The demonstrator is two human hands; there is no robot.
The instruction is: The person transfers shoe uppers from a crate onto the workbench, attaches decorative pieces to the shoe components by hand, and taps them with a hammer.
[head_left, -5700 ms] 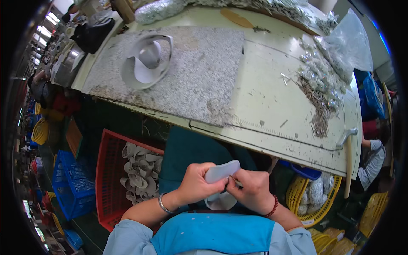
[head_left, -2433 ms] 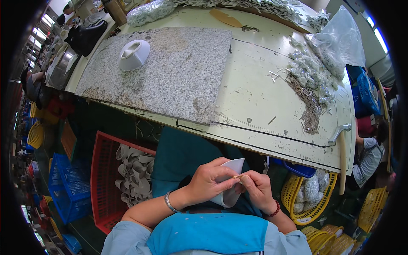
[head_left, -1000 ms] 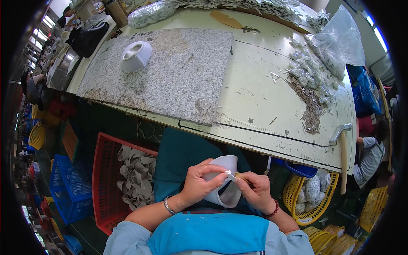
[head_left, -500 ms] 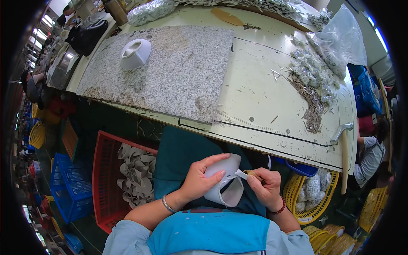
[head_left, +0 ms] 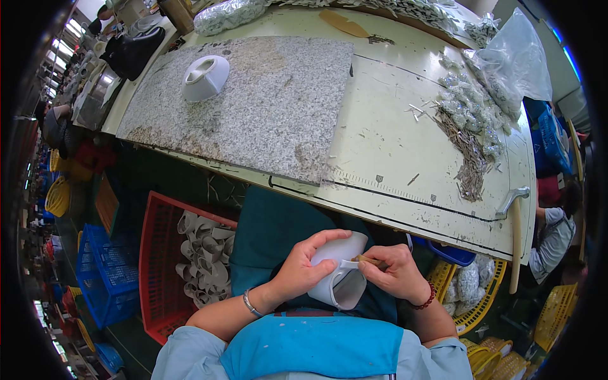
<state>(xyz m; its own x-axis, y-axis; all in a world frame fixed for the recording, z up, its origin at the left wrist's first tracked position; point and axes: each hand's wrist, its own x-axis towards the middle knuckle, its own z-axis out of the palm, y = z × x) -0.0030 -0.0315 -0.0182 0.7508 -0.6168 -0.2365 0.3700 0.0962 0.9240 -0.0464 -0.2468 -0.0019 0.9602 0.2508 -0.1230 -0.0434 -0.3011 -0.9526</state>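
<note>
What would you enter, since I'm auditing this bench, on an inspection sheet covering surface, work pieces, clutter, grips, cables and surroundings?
Surface: pale table, with a speckled stone slab on its left part.
Job's things: white curved piece over the lap; another white piece on the slab.
Clutter: strip scraps, clear bag and hammer toward the table's right end.
Grips: left grip holds the white curved piece; right grip pinches a small tan item, kind unclear, near its white strip.
Cables: nothing seen.
Surroundings: red basket of curved pieces at left; yellow basket and co-worker at right.

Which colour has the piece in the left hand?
The piece is white; the head view shows it.
</note>
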